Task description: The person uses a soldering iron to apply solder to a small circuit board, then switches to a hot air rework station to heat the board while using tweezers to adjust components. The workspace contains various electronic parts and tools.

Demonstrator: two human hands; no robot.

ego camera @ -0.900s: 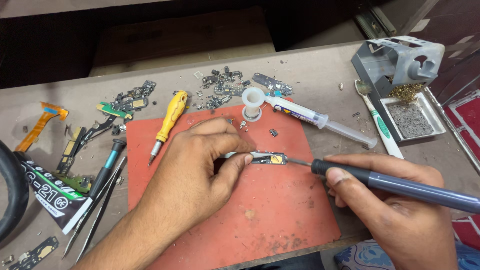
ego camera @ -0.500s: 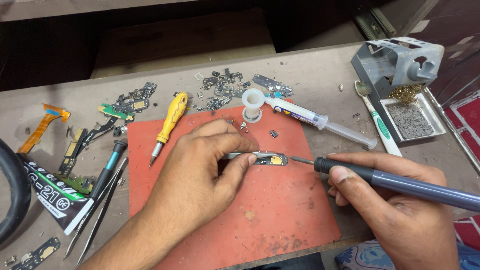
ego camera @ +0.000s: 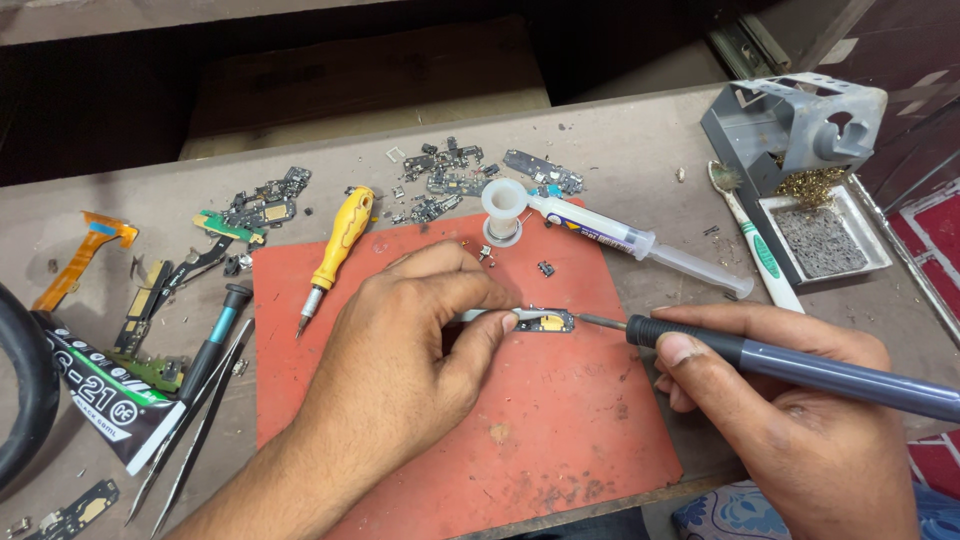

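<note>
My left hand (ego camera: pixel 420 345) rests on a red work mat (ego camera: pixel 560 430) and pinches thin metal tweezers against a small circuit board (ego camera: pixel 545 321) lying on the mat. My right hand (ego camera: pixel 790 410) grips a grey soldering iron (ego camera: pixel 800 365) like a pen. The iron's tip (ego camera: pixel 590 321) sits just right of the small board, almost touching its edge. Both hands are closed around their tools.
A yellow screwdriver (ego camera: pixel 338 245), a flux syringe (ego camera: pixel 620 238) and a small white spool (ego camera: pixel 503 208) lie on the mat's far edge. Scattered phone boards and flex cables (ego camera: pixel 250 212) lie left and behind. A grey iron stand with sponge tray (ego camera: pixel 810 170) and a toothbrush (ego camera: pixel 760 250) are right. Tweezers (ego camera: pixel 195 425) lie left.
The soldering iron tip has drawn back slightly to the right of the small board. My left hand keeps the board pinned in the same spot.
</note>
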